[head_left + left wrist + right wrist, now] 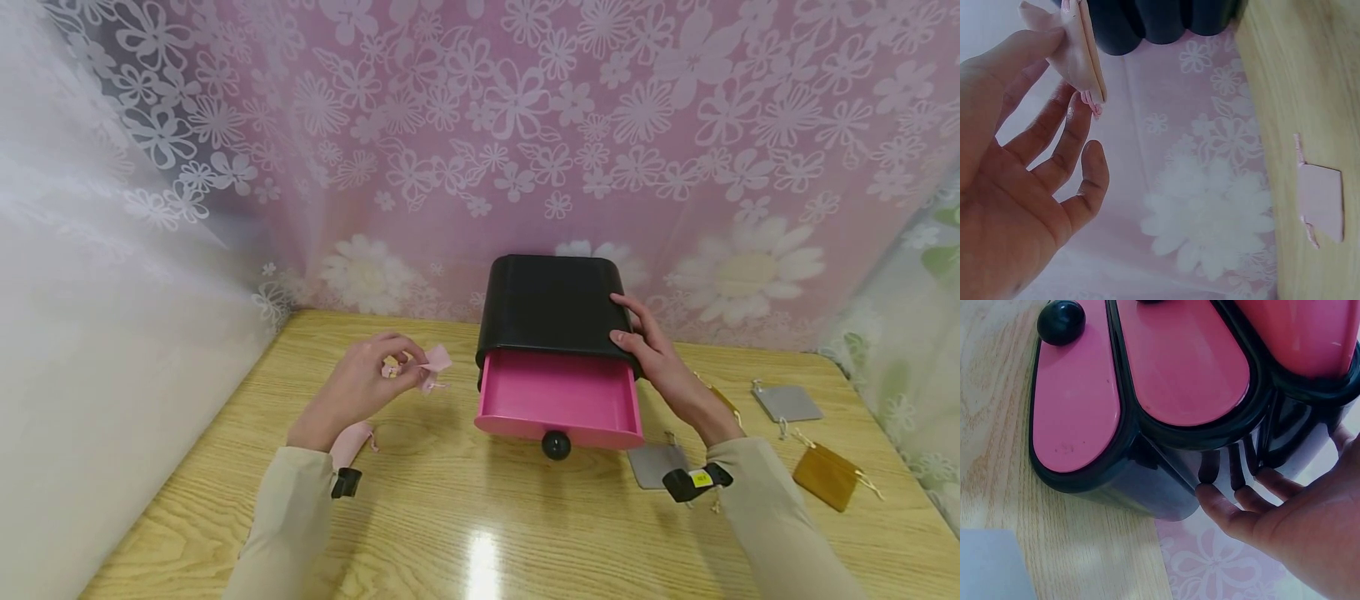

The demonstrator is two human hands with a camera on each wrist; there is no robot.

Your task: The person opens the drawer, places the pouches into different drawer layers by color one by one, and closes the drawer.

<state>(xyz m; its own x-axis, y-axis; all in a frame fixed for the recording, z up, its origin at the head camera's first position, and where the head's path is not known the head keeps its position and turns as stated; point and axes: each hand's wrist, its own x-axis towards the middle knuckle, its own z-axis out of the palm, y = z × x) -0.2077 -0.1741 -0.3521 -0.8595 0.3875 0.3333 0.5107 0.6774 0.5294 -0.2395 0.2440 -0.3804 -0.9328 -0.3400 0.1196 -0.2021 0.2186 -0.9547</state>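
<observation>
Starting at the left of my feed, a pink drawstring pouch point(350, 446) lies on the wood-grain table point(187, 517), partly hidden by the left wrist. Up from there comes the left hand point(358, 385), pinching a creased pink pouch point(437, 360) between thumb and fingers, the little finger loosely bent and away from it in my wrist view; that pouch hangs in the air left of the black cabinet point(555, 304), not touching it. I'd want that pinch light and near the fabric's edge, cords clear of the drawer's side. Now the middle: the top pink drawer point(558, 392) stands pulled out, round black knob point(556, 445) in front, while the 2 drawers below look closed from the right wrist. With that drawer out, I judge the cabinet could slide if nudged, so steady, even pressure beats a hard squeeze. And here's the right hand point(660, 358) doing the bracing: fingers spread and relaxed, thumb on the top edge, fingertips against the side, clasping nothing. Further right, 2 gray pouches point(787, 402) and a mustard pouch point(825, 473) lie on the table, plus another mustard piece point(723, 402) mostly covered by the right wrist.
</observation>
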